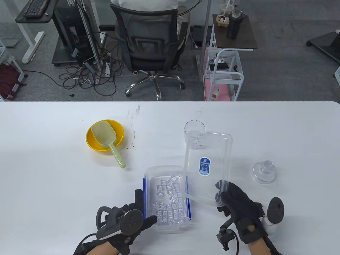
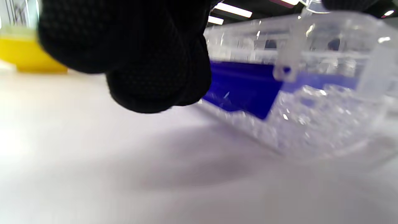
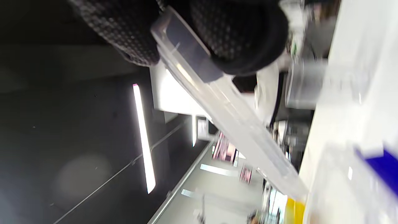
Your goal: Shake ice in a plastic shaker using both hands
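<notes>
The white bench carries everything, largest first. A clear rectangular lid with a blue label is held tilted above the bench, its near edge pinched by the right hand; in the right wrist view the lid's rim is seen clamped between two gloved fingertips. Just left of it, the clear ice box with blue side clips rests on the bench and is filled with a layer of ice cubes. The left hand is laid against the box's near left corner, a finger along its left wall; whether that grip is clenched on the box cannot be told, since the tracker covers the palm and the left wrist view is blurred. A yellow bowl farther left holds a pale green scoop, whose handle hangs over the rim onto the bench. The plastic shaker cup stands behind the lid, partly hidden by it; its contents cannot be made out. The shaker's clear cap lies well apart at right.
</notes>
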{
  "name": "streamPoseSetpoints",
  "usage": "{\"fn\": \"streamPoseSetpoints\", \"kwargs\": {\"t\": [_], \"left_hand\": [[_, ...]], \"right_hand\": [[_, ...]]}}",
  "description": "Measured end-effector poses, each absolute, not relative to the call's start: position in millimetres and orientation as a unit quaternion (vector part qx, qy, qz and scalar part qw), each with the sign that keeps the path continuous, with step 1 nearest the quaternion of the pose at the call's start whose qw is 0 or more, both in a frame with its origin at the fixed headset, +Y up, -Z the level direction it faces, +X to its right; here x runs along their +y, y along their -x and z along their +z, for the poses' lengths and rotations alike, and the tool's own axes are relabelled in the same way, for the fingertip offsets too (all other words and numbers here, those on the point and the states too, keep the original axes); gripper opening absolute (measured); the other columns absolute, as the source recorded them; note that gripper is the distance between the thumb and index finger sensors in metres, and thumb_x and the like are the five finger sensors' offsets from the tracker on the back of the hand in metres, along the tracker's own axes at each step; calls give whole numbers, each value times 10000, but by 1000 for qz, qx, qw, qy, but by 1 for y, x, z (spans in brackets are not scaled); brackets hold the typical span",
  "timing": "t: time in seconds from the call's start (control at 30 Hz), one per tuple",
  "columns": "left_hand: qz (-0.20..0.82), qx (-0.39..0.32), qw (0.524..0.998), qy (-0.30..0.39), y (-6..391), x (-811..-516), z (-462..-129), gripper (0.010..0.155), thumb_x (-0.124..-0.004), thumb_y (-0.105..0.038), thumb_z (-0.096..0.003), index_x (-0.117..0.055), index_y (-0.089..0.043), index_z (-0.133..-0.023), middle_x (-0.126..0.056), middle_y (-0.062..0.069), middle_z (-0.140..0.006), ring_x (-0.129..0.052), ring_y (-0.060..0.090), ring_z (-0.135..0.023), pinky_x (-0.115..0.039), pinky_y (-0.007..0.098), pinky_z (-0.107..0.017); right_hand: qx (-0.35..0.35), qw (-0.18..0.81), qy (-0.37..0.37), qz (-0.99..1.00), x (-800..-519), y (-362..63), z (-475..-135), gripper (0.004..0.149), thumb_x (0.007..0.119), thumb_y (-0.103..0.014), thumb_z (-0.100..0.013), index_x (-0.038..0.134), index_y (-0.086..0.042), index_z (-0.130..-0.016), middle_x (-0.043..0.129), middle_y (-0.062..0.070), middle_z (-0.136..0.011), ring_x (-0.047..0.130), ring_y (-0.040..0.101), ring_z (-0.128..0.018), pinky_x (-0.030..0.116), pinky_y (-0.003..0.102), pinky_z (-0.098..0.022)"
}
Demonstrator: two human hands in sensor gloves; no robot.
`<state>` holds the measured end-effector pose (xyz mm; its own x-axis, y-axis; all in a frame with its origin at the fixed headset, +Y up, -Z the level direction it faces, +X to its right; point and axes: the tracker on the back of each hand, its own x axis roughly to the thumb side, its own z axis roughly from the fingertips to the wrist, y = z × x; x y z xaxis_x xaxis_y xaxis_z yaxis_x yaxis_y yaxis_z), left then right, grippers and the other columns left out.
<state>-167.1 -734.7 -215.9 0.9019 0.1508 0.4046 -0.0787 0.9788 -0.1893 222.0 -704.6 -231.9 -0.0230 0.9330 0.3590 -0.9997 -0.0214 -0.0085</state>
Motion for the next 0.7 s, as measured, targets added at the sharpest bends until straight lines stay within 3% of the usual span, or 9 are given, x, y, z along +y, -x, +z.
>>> {"fn": "streamPoseSetpoints", "kwargs": {"t": [0.1, 0.23, 0.37, 0.5, 0.7], "left_hand": [[91, -201, 965, 140, 168, -740, -217, 945, -525, -668, -518, -379, 114, -1028, -980, 215, -671, -1043, 319, -400, -901, 360, -262], [99, -206, 964, 138, 166, -743, -217, 910, -513, -643, -525, -410, 107, -1031, -991, 215, -652, -1048, 318, -380, -903, 360, -246], [105, -203, 962, 148, 166, -743, -217, 900, -506, -639, -526, -448, 106, -1028, -1002, 206, -615, -1044, 299, -331, -893, 336, -210], [109, -200, 960, 164, 166, -744, -217, 896, -482, -644, -529, -460, 100, -1030, -1002, 199, -602, -1038, 288, -316, -887, 324, -200], [114, -202, 959, 164, 165, -744, -217, 899, -482, -644, -528, -471, 106, -1024, -1005, 194, -593, -1038, 284, -306, -886, 321, -193]], "right_hand": [[-166, 614, -91, 766, -695, -233, -225, 877, 997, -469, -143, 779, -7, -856, 915, 90, -493, 884, 197, -245, 760, 133, -81], [-212, 461, -42, 861, -686, -227, -217, 925, 1032, -432, -65, 791, 26, -832, 918, 101, -402, 864, 189, -161, 733, 139, -25], [-159, 287, -15, 944, -683, -211, -217, 941, 1037, -431, -22, 821, 45, -805, 931, 112, -351, 863, 190, -115, 725, 147, 9], [-94, 224, -8, 970, -691, -201, -221, 945, 1027, -454, -6, 839, 53, -781, 934, 120, -318, 857, 186, -78, 723, 145, 27], [-70, 209, -23, 975, -703, -189, -225, 937, 991, -499, -58, 829, 44, -804, 941, 125, -312, 864, 192, -72, 730, 147, 33]]}}
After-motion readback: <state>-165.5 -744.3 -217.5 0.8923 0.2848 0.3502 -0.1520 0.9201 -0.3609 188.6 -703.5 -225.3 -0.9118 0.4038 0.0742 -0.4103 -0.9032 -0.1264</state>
